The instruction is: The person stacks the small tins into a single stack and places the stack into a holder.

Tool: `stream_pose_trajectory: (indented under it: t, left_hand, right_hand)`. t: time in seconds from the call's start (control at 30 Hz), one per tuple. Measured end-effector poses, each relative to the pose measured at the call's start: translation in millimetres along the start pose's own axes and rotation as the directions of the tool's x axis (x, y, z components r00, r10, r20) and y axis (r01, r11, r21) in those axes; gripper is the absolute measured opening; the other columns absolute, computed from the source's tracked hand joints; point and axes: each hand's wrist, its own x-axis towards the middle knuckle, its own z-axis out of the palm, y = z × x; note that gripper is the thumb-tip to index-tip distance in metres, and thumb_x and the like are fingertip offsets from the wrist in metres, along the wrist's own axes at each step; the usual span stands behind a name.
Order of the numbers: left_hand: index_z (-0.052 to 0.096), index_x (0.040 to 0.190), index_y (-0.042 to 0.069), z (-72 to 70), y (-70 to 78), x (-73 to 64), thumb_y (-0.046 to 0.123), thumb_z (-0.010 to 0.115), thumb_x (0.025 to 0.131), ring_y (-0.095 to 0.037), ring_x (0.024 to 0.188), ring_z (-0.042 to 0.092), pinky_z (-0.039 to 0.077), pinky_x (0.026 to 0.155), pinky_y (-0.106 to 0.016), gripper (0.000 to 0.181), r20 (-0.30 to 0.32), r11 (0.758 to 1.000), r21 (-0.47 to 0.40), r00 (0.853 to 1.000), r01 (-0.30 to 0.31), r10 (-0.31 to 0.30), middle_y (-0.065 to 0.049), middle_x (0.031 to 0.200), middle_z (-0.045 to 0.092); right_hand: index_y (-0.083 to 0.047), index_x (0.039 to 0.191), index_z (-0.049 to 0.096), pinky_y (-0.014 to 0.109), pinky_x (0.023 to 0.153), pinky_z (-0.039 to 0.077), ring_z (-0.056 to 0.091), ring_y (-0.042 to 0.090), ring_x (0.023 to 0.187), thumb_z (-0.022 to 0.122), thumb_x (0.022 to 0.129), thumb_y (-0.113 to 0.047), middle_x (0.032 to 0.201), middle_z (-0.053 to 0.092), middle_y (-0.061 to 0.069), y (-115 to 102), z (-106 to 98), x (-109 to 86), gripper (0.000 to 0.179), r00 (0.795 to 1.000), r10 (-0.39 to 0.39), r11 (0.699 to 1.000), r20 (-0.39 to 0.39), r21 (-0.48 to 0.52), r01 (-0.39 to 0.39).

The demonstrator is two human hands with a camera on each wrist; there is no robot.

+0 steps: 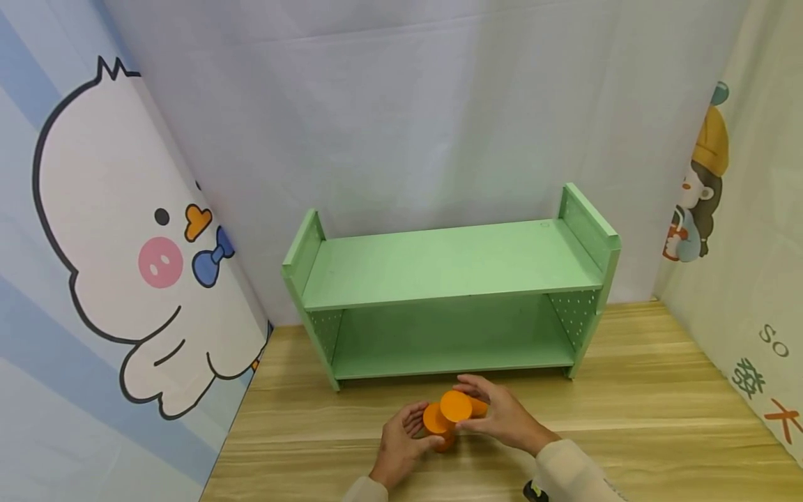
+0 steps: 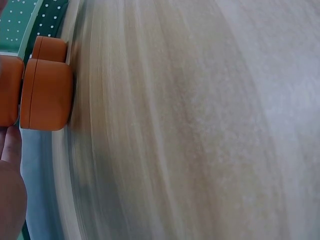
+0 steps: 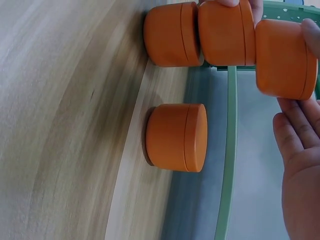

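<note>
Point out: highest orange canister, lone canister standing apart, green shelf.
Highest orange canister (image 1: pixel 456 406): head view, on its flat top.
Lone canister (image 3: pixel 169 137): right wrist view, on its side wall.
Green shelf (image 1: pixel 452 266): head view, on its upper board.

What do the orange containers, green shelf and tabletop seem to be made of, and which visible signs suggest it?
Orange containers: perhaps plastic or coated metal, satin; smooth, evenly coloured walls.
Green shelf: possibly painted metal, low sheen; thin panels, perforated sides.
Tabletop: wood or wood-look laminate, fairly matte; streaked grain.
</note>
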Motion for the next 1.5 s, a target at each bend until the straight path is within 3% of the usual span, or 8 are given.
stream_pose_trajectory:
  t: [0.5,0.97,1.27,1.5]
  left_hand:
    - [0.058,0.128,-0.01,1.3,0.4,2.0,0.004,0.087,0.075,-0.037,0.119,0.061,0.055,0.098,-0.034,0.061,-0.014,1.0,0.012,1.0,0.001,-0.001,-0.024,0.129,0.062]
    - [0.057,0.129,-0.009,1.6,0.0,2.5,0.0,0.086,0.074,-0.035,0.118,0.061,0.055,0.097,-0.033,0.062,-0.019,1.0,-0.019,1.0,0.021,-0.021,-0.024,0.13,0.061]
    - [0.057,0.127,-0.013,2.9,-1.8,3.9,-0.006,0.084,0.075,-0.039,0.116,0.061,0.056,0.095,-0.036,0.06,-0.027,0.998,0.044,0.999,0.034,-0.032,-0.027,0.127,0.062]
    - [0.057,0.129,-0.009,1.2,-0.5,0.1,-0.002,0.086,0.074,-0.035,0.117,0.062,0.055,0.096,-0.033,0.062,-0.019,1.0,0.005,1.0,0.015,-0.015,-0.024,0.127,0.063]
  right_hand:
    - [0.005,0.142,0.046,0.049,0.104,0.047,0.055,0.04,0.124,0.084,0.082,-0.018,0.134,0.058,0.025,2.1,5.5,4.2,0.074,1.0,-0.007,1.0,0.003,0.026,0.007]
    - [0.004,0.143,0.046,0.051,0.106,0.045,0.053,0.041,0.127,0.083,0.083,-0.02,0.136,0.056,0.025,-2.0,12.5,9.4,0.074,0.999,0.04,0.998,0.023,0.049,-0.041]
    - [0.004,0.143,0.046,0.059,0.107,0.041,0.052,0.041,0.128,0.084,0.083,-0.02,0.136,0.059,0.02,-1.1,17.1,11.6,0.074,0.999,0.034,0.997,0.02,0.066,-0.035]
    - [0.002,0.143,0.046,0.061,0.108,0.038,0.05,0.042,0.129,0.083,0.083,-0.02,0.137,0.058,0.018,-0.2,20.4,12.1,0.074,0.999,0.04,0.996,0.023,0.076,-0.042]
